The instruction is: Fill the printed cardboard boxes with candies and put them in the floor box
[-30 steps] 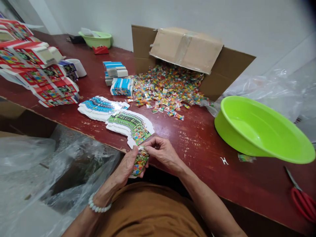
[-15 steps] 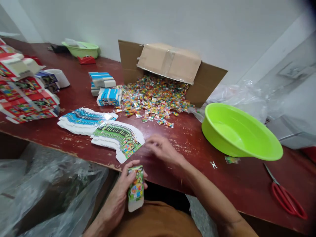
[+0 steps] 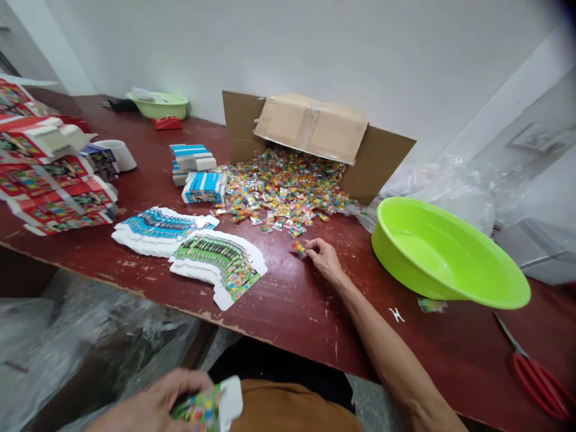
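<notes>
Low at the table's front edge, my left hand (image 3: 157, 399) is closed around a small green printed carton (image 3: 202, 411); its white end flap stands out to the right. Out over the red table, my right hand (image 3: 324, 259) pinches a small wrapped candy (image 3: 297, 248) between thumb and fingertips. Just beyond it spreads a heap of wrapped candies (image 3: 283, 192), spilling from a cardboard box (image 3: 310, 126) lying on its side. Left of my right hand lies a fanned stack of flat green cartons (image 3: 225, 264), overlapping a fan of blue ones (image 3: 157, 228).
A lime-green basin (image 3: 445, 252) stands at right, with red-handled scissors (image 3: 535, 378) in front of it. Blue boxes (image 3: 202, 187) stand left of the candies. Red boxes (image 3: 58, 174) are piled at far left, near a white cup (image 3: 121, 156). Clear plastic (image 3: 112, 348) lies below the table edge.
My right hand has moved away and to the right, and now holds a wrapped candy. My left hand has dropped down and left with the green carton, which has turned sideways.
</notes>
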Motion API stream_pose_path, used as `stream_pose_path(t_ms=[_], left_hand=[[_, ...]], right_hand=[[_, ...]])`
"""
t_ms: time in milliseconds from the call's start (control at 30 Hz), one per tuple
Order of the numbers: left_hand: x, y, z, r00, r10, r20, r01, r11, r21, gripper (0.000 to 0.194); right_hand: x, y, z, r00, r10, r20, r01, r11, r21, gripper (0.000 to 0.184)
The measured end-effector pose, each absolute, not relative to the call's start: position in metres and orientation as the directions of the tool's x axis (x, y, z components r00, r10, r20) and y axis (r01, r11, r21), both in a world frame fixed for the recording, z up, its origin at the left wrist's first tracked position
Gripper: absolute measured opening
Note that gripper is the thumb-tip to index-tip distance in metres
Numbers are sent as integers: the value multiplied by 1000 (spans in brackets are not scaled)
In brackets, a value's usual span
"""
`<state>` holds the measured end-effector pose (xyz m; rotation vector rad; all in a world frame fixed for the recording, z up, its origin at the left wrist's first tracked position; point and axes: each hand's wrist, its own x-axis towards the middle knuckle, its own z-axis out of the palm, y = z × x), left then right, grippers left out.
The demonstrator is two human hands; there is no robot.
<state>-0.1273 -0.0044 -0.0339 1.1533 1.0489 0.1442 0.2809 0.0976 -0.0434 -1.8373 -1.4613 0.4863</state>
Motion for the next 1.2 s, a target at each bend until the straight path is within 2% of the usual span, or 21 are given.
stream_pose_path(t_ms=[133,267,367,467,600,800,933,1033,1100,1200], left_hand=[[-98,2,-18,482,715,-506,161,495,854,47],[-65,9,-6,456,805,-380,-9,431,902,38],[-49,10,-3,457,812,-363,-13,414,910,35],[-39,8,-1,462,812,-356,21,391,920,35],[-35,5,4,505,789,-350,40,383,923,37],[-36,2,8,640,677,-363,105,391,914,39],[-27,-3,3,645,692,-324,84,358,930,40],[-20,-7,-2,590,735,-334,-65,455,888,34],[-18,-8,-5,560,738,-376,-180,552,814,47],[-14,-10,-10,512,771,-380,-288,570,769,50]], right_hand=[[263,91,-43,259,949,180,629,-24,-777,21],[242,81,-24,139,977,160,556,57,-829,20],[223,59,0,-119,977,174,472,210,-856,17],[206,35,22,-364,904,225,382,365,-849,15],[198,21,34,-461,847,264,368,453,-812,16],[194,20,41,-633,743,217,411,560,-719,14],[183,18,44,-623,760,185,387,505,-772,11],[181,16,39,-429,883,188,296,334,-895,6],[181,15,30,-288,951,116,176,172,-969,17],[174,10,9,-330,941,-75,-61,-100,-993,40]])
